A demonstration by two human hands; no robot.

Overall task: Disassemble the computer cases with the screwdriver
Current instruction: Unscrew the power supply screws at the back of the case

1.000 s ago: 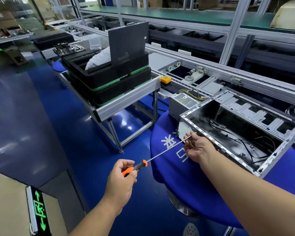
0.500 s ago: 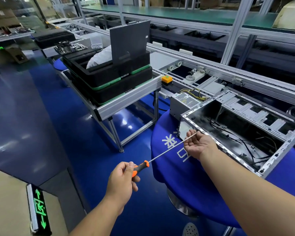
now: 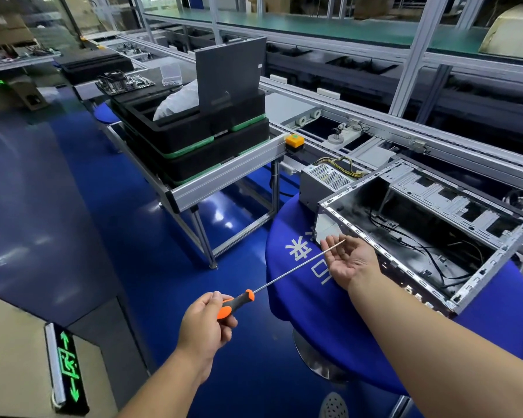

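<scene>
The long-shafted screwdriver (image 3: 287, 273) is up in the air, slanting from lower left to upper right across the edge of the blue-covered round table (image 3: 360, 333). The left hand (image 3: 207, 324) has its fingers curled round the orange-and-black handle, a firm hold low on the grip. At the far end, the right hand (image 3: 349, 260) lies palm up, fingers relaxed and spread, with the bare metal shaft crossing over its fingertips; whether the tip is actually resting on the fingers or just above them, I cannot tell. Just beyond that hand sits the open computer case (image 3: 420, 233), lying on its side on the blue cloth, side panel off, silver frame edge running right beside the knuckles. Inside it, loose black cables (image 3: 429, 251) trail across the dark floor of the chassis, and the silver drive-bay bracket (image 3: 441, 194) spans the far side. Tucked against the case's far left corner is a grey power supply (image 3: 326, 179) with a perforated top and yellow-black wires sprouting from it. Further out to the left, a stack of black foam trays with green bands (image 3: 194, 146) sits on an aluminium-framed stand, a dark flat panel (image 3: 228, 73) standing upright in the top one beside a white bag (image 3: 175, 102). A yellow button box (image 3: 295, 140) sits at the stand's corner by the conveyor line (image 3: 375, 116). Down at lower left, a green-lit exit sign (image 3: 68, 365) lies on the floor.
</scene>
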